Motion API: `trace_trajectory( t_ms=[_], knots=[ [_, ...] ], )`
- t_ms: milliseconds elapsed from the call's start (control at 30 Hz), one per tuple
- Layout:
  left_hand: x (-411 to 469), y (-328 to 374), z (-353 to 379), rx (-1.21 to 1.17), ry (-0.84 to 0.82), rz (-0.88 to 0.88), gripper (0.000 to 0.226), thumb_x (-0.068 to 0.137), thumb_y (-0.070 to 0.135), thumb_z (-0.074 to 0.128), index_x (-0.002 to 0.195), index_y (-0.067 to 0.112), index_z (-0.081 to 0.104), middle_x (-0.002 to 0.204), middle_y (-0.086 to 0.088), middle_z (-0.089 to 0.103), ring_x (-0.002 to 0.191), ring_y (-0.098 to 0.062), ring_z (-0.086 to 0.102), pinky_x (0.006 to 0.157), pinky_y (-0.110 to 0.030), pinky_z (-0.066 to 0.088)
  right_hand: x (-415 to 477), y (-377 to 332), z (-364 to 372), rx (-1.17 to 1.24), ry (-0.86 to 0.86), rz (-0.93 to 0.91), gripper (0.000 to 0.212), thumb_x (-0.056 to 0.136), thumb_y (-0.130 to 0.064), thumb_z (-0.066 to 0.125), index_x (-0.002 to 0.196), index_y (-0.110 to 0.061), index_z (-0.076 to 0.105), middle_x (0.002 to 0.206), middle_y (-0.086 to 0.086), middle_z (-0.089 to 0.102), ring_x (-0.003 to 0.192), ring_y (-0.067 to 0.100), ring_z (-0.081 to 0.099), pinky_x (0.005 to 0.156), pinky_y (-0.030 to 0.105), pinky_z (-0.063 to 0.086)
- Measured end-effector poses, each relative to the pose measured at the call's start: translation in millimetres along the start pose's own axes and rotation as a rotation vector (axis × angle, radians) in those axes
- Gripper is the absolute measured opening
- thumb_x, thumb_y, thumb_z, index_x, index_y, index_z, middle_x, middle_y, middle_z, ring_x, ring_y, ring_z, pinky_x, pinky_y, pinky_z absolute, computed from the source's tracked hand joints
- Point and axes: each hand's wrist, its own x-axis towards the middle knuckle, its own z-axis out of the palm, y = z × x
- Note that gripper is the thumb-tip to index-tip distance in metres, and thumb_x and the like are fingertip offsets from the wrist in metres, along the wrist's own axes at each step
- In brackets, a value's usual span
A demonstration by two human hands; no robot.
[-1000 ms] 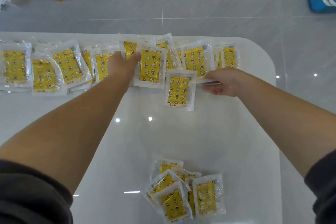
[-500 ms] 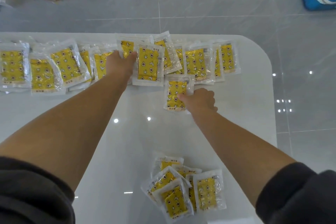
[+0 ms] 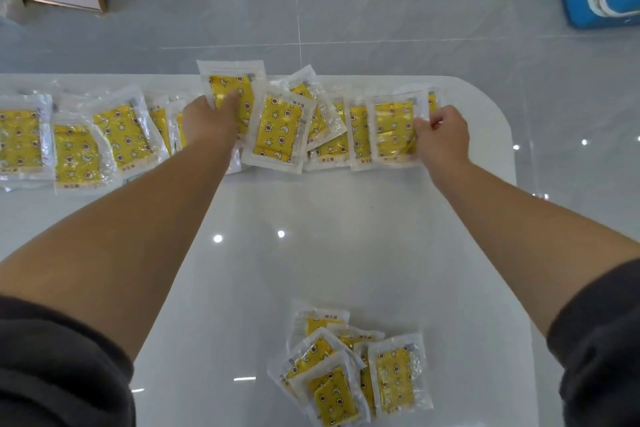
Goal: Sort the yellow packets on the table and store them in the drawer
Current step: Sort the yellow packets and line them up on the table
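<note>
- My left hand grips one packet at the row's middle, long axis pointing away.
- My right hand pinches the end packet; a pile lies nearest me.

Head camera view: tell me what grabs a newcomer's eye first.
A long row of yellow packets runs across the far side of the white table, overlapping one another. Both bare hands reach into it: the left hand lifts one packet, the right hand grips another at the row's right end. A loose pile lies near the front edge.
</note>
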Motion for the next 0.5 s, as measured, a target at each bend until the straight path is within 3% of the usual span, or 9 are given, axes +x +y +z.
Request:
trace_trajectory(
  t_ms=[133, 233, 300, 367, 500],
  knots=[
    [5.4, -2.2, -8.3, 0.137, 0.115, 0.031, 0.035, 0.095, 0.039, 0.050, 0.102, 0.005, 0.055, 0.099, -0.011, 0.058, 0.092, -0.029, 0.053, 0.074, -0.033, 0.039, 19.7, 16.2, -3.7, -0.086, 0.011, 0.064, 0.007, 0.094, -0.021, 0.054, 0.092, -0.016, 0.050, 0.090, -0.001, 0.054, 0.086, 0.018, 0.050, 0.077, 0.030, 0.040],
    [5.9, -8.7, -21.3, 0.276, 0.168, 0.065, 0.023, 0.098, 0.030, 0.043, 0.094, 0.008, 0.044, 0.094, -0.008, 0.046, 0.086, -0.022, 0.042, 0.071, -0.029, 0.030, 20.7, 19.0, 3.2, -0.118, 0.003, 0.118, 0.018, 0.094, -0.027, 0.056, 0.104, -0.013, 0.057, 0.104, 0.002, 0.058, 0.094, 0.021, 0.055, 0.078, 0.029, 0.041],
    [6.2, -14.5, -29.2, 0.315, 0.177, 0.049, 0.022, 0.098, 0.028, 0.045, 0.100, 0.006, 0.048, 0.096, -0.007, 0.048, 0.087, -0.023, 0.045, 0.073, -0.030, 0.033, 16.8, 15.2, 6.8, -0.129, 0.041, 0.163, 0.030, 0.093, -0.028, 0.055, 0.119, -0.013, 0.055, 0.122, 0.006, 0.054, 0.110, 0.026, 0.055, 0.090, 0.037, 0.046],
    [6.5, -19.7, -37.1, 0.295, 0.177, 0.004, 0.031, 0.096, 0.029, 0.050, 0.116, 0.005, 0.053, 0.104, -0.007, 0.055, 0.092, -0.026, 0.053, 0.074, -0.033, 0.040, 8.2, 10.0, 9.3, -0.200, 0.077, 0.162, 0.037, 0.095, -0.027, 0.052, 0.129, -0.015, 0.048, 0.133, 0.007, 0.046, 0.121, 0.027, 0.048, 0.098, 0.043, 0.042],
    [12.4, -30.8, -49.3, 0.403, 0.122, -0.052, 0.045, 0.093, 0.032, 0.053, 0.131, 0.009, 0.050, 0.128, -0.011, 0.055, 0.110, -0.033, 0.057, 0.080, -0.037, 0.044, -15.1, 3.1, 18.4, -0.243, 0.068, 0.012, 0.035, 0.094, -0.018, 0.049, 0.129, -0.014, 0.049, 0.132, 0.008, 0.045, 0.121, 0.027, 0.047, 0.096, 0.043, 0.038]
  ],
)
